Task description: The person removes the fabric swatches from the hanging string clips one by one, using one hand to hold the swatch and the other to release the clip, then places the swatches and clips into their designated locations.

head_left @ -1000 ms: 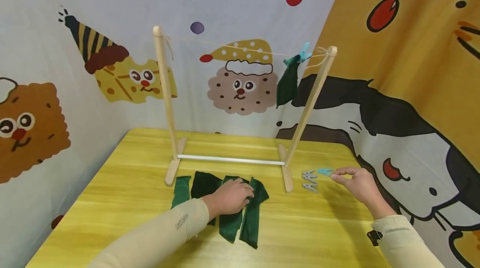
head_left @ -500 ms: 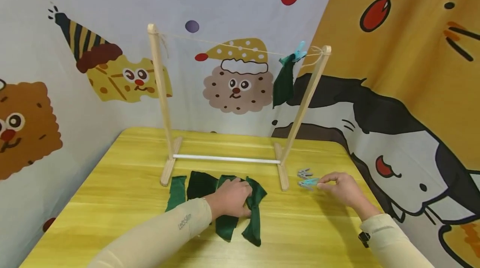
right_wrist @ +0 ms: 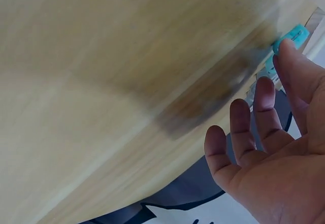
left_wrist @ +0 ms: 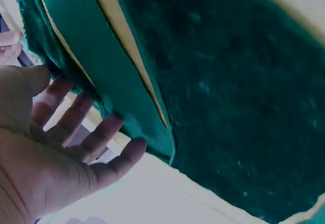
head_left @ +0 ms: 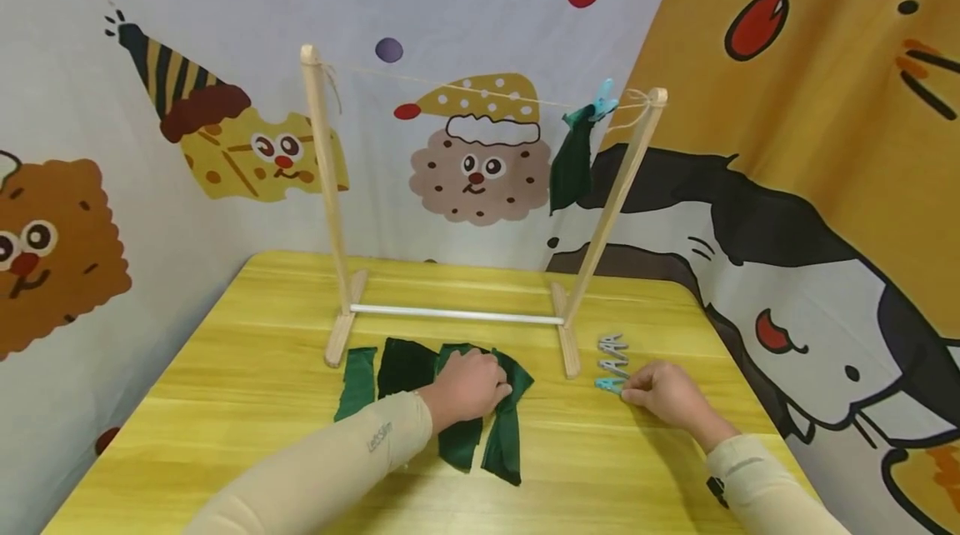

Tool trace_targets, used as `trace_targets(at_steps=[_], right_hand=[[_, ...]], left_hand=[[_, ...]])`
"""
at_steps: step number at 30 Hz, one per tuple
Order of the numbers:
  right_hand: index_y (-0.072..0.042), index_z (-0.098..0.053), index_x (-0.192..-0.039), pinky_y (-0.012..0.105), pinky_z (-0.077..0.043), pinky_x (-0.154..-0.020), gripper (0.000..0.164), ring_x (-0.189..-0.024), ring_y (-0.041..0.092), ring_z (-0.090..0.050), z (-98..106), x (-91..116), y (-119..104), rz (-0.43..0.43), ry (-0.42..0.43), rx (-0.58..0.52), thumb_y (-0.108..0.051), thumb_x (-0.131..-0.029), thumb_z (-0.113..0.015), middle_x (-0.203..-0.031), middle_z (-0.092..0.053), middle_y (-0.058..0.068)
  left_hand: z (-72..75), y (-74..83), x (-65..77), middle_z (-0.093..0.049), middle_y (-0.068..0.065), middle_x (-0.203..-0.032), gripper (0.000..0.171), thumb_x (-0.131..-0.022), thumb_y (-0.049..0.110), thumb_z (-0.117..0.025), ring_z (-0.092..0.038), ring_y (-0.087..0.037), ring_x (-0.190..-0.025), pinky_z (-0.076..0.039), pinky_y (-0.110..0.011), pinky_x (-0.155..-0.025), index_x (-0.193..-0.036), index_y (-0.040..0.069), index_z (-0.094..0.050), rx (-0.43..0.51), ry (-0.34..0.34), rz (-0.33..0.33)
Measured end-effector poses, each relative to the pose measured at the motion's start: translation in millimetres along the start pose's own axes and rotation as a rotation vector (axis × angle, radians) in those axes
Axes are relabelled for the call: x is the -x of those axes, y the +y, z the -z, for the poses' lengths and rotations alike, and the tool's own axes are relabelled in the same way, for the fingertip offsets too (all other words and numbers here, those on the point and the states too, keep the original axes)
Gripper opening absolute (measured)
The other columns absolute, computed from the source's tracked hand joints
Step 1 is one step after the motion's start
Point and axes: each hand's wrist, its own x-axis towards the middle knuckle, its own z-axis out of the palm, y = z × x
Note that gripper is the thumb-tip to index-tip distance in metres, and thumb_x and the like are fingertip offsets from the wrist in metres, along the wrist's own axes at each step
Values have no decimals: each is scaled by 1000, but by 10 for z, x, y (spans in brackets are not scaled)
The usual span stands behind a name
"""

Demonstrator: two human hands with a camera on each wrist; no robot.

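Observation:
Several dark green cloth pieces [head_left: 506, 445] lie side by side on the table. My left hand [head_left: 472, 383] is over the right-hand ones; in the left wrist view its relaxed fingers reach the edges of a green strip [left_wrist: 96, 41], beside a wider dark piece [left_wrist: 238, 92]. At the right, my right hand [head_left: 667, 393] pinches the end of a light blue clothespin [head_left: 607, 385] between thumb and forefinger, low at the table. Its other fingers are loosely bent in the right wrist view. Grey clothespins [head_left: 613, 343] lie just behind the blue one.
A wooden frame [head_left: 318, 143] with a string across its top stands at the back of the table [head_left: 262, 435]. Near its right post a green cloth [head_left: 572, 168] hangs from the string by a light blue clothespin [head_left: 604, 98]. Printed curtains stand behind.
My right hand has brought the blue clothespin left and toward me, from beside the grey clothespins to in front of them. Under my left hand the right-hand cloth strips have shifted slightly.

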Motion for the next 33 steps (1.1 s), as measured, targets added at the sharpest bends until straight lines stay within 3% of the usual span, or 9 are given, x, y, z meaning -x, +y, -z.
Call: trace_targets(at_steps=[5, 11, 13, 15, 19, 23, 27, 30, 33], right_hand=[[-15, -86, -89, 34, -56, -74, 5, -86, 13, -66, -10, -12, -8, -14, -7, 4, -19, -91, -86, -98, -79, 3], [-14, -85, -89, 34, -57, -73, 5, -84, 12, -67, -8, -21, 8, -6, -1, 29, -18, -92, -85, -96, -80, 3], [-15, -85, -89, 33, -57, -73, 5, -84, 12, -67, -9, -20, 13, -10, 0, 34, -18, -92, -84, -95, -81, 2], [-15, -86, -89, 34, -58, -73, 5, -83, 12, -68, -5, -14, 14, -3, -2, 34, -18, -93, -84, -94, -81, 2], [-15, -85, -89, 36, -59, -76, 6, -85, 13, -68, -13, 5, 24, 0, -5, 41, -19, -93, -84, -95, -80, 3], [-16, -85, -90, 37, -59, -77, 6, -86, 12, -68, -40, 18, 37, 1, -8, 54, -20, -93, -83, -97, -80, 2], [-15, -85, -90, 40, -60, -77, 6, -87, 14, -69, -35, 9, 26, 24, -8, 45, -20, -94, -83, -98, -81, 3], [-15, -85, -90, 38, -59, -76, 6, -86, 13, -69, -16, -4, -1, 28, -16, 39, -20, -94, -83, -97, -81, 2], [-15, -85, -90, 35, -58, -74, 6, -84, 11, -67, 3, -18, -19, 29, -29, 40, -19, -94, -83, -96, -80, 1]], left_hand=[[-4, 46, -25, -75, 5, -118, 22, -102, 49, -71, -67, -26, -113, -53, -60, -104, -105, 30, -80, -64, -39, 44], [-22, 67, 45, -70, 1, -142, 67, -91, 81, -63, -62, -33, -133, -42, -70, -116, -132, 29, -74, -130, -57, 27], [-37, 52, 81, -69, 1, -142, 66, -96, 79, -57, -61, -32, -133, -40, -70, -118, -136, 29, -73, -140, -41, -4], [-62, 24, 106, -70, 2, -137, 52, -104, 69, -54, -62, -29, -127, -39, -70, -118, -133, 30, -73, -132, -11, -24], [-101, -27, 111, -70, 5, -127, 31, -108, 49, -59, -61, -27, -120, -38, -70, -119, -130, 32, -74, -91, -3, -24], [-115, -13, 101, -68, 2, -134, 50, -100, 64, -64, -60, -30, -126, -37, -72, -119, -136, 29, -71, -84, -39, -5], [-118, 51, 108, -64, 0, -148, 82, -92, 87, -53, -57, -33, -139, -35, -72, -121, -146, 27, -64, -152, -60, 11], [-130, 70, 118, -62, 0, -150, 79, -97, 84, -45, -55, -33, -143, -35, -70, -122, -148, 26, -61, -197, -62, 3], [-123, 57, 128, -64, 1, -146, 58, -107, 67, -48, -57, -32, -139, -36, -70, -121, -145, 26, -63, -218, -55, -14]])
